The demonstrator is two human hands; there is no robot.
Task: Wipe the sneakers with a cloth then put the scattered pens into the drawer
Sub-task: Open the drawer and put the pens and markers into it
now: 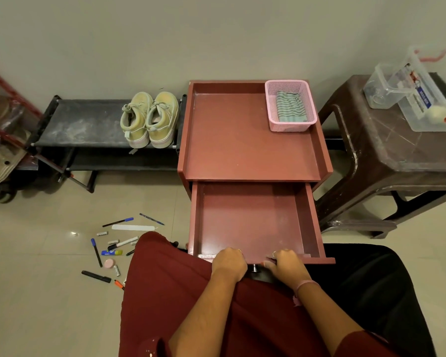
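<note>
On the tiled floor (49, 305), left of the open drawer (252, 222), the pens (106, 248) lie scattered. Both hands, left hand (229, 262) and right hand (286, 264), grip its front edge. The sneakers (150, 119) and the cloth (290, 106) look untouched, so all seems left.

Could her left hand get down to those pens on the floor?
Probably yes. The pens lie on open floor to her left, nothing over them. The left hand now grips the drawer front, so it must let go first.
</note>
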